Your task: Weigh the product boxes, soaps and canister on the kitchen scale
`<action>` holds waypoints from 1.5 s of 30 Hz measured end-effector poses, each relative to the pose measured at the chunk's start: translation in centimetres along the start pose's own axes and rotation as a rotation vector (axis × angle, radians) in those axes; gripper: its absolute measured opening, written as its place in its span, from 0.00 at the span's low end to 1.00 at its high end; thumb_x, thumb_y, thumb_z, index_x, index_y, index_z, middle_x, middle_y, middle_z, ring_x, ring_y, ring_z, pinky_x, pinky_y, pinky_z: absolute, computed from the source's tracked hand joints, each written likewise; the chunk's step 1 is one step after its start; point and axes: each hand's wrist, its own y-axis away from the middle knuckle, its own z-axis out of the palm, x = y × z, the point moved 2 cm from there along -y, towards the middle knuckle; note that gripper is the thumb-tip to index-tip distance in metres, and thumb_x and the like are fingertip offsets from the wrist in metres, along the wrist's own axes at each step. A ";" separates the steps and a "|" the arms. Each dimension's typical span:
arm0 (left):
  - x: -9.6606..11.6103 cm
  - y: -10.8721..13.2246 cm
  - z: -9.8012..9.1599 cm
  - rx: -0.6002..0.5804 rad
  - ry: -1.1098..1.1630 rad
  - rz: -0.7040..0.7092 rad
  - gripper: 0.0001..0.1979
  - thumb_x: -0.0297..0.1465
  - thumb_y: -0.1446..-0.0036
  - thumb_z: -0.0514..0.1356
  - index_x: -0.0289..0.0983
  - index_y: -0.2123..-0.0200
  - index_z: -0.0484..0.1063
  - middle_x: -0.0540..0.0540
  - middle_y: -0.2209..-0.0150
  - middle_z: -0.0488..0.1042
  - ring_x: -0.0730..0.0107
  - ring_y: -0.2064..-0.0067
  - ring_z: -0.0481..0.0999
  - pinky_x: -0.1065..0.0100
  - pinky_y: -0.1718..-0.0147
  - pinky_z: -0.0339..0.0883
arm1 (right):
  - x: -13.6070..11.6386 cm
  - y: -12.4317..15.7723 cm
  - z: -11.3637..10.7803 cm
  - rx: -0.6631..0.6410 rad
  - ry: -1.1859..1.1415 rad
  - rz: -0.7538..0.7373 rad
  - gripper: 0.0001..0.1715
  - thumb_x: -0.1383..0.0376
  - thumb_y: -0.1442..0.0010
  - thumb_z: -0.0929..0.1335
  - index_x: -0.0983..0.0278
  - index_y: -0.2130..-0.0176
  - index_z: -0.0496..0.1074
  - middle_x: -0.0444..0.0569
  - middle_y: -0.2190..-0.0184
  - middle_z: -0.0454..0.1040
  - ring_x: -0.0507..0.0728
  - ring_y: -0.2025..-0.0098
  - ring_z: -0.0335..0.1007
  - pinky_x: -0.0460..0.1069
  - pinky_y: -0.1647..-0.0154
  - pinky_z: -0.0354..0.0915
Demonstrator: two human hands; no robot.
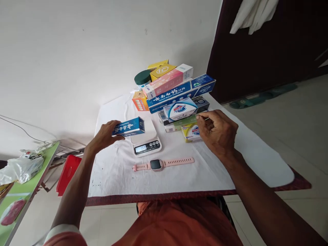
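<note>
My left hand [105, 135] is closed round a small blue box [129, 126] and holds it just above the platform of a white kitchen scale [145, 142], whose display is lit. My right hand [217, 131] rests at the pile of boxes to the right, fingers curled and pinching the edge of a pale green box [179, 124], next to a yellow soap box [191, 132]. A white and blue soap box [180, 109] lies on top just behind. A pink smartwatch [161, 164] lies flat in front of the scale.
The white cloth-covered table [120, 177] carries a stack at the back: long blue toothpaste box [183, 91], pink box [167, 83], yellow box [162, 70], orange box [139, 101], green-lidded jar [142, 78]. A green table [28, 184] with plastic bags and a red stool [67, 173] stand left.
</note>
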 end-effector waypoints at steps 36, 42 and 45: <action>4.4 -3.9 3.0 -0.064 0.088 0.081 0.31 0.36 0.41 0.70 0.43 0.37 0.67 0.41 0.43 0.75 0.50 0.41 0.75 0.48 0.41 0.67 | -0.1 0.1 -0.4 0.019 0.001 0.106 0.12 0.58 0.32 0.65 0.58 0.64 0.74 0.51 0.66 0.78 0.56 0.71 0.72 0.53 0.68 0.69; 4.4 -4.3 2.9 -0.075 0.082 0.146 0.23 0.35 0.42 0.69 0.43 0.44 0.70 0.44 0.49 0.78 0.55 0.49 0.79 0.51 0.44 0.69 | 0.3 -0.3 -0.8 0.095 -0.013 0.089 0.11 0.59 0.32 0.65 0.58 0.65 0.73 0.49 0.67 0.77 0.55 0.71 0.72 0.52 0.68 0.68; 5.2 -3.2 0.9 -0.041 0.125 0.168 0.22 0.38 0.41 0.69 0.43 0.46 0.71 0.44 0.51 0.78 0.56 0.52 0.79 0.54 0.49 0.72 | 0.5 -0.5 -1.1 0.138 -0.003 0.109 0.11 0.58 0.32 0.65 0.59 0.65 0.73 0.49 0.67 0.77 0.55 0.71 0.71 0.51 0.69 0.68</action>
